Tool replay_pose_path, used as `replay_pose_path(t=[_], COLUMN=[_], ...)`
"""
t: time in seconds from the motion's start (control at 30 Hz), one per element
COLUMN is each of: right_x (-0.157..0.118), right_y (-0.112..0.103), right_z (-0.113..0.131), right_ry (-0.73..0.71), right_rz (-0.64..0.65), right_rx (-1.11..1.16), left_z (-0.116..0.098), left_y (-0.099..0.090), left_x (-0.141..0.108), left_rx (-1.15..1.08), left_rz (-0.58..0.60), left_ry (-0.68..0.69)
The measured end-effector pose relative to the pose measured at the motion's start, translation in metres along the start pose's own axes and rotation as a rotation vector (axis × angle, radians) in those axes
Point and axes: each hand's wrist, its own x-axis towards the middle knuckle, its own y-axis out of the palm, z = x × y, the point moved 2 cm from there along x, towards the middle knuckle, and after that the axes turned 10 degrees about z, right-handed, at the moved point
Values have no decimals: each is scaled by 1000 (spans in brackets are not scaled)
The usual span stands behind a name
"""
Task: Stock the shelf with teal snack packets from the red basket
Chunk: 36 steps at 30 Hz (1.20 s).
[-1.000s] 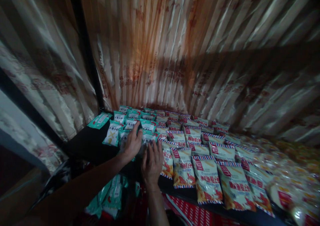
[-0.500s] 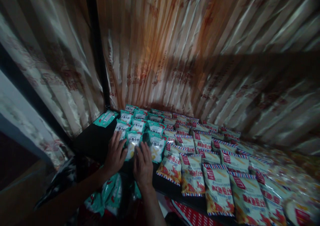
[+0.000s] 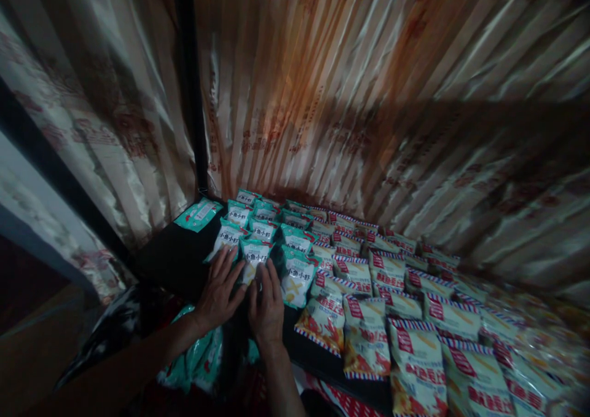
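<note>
Small teal and white snack bags stand in overlapping rows at the left of a black surface. My left hand reaches to the lower left of the front middle snack bag, its fingers stretched out and apart. At that bag's lower right is my right hand, with fingers extended upward. The hands seem to touch the bag's lower sides, and partly cover it. Another teal bag stands just right of my right hand, and one more lies beyond my left fingertips.
A single teal bag lies flat on the black surface at the left. Rows of cream and red snack bags fill the right side. More teal bags are heaped below my forearms. Pleated curtains hang behind.
The view has shifted slightly, so the bags appear farther right. My left hand has come closer to the front middle bag; my right hand stays beside it.
</note>
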Motion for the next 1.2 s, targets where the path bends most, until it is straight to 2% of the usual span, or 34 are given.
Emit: replay_pose_path(t=[0.6, 0.8, 0.97, 1.2], right_x=[2, 0, 0, 1], right_y=[3, 3, 3, 1], right_z=[-5, -6, -7, -6], right_ry=[0, -20, -19, -13], right_rz=[-39, -34, -31, -23], right_rx=[-104, -115, -132, -140], left_z=[-5, -3, -2, -5], left_y=[-2, -2, 1, 3], left_x=[29, 40, 43, 44], left_rx=[-50, 28, 50, 45], left_rz=[15, 37, 81, 67], left_ry=[-13, -10, 0, -16])
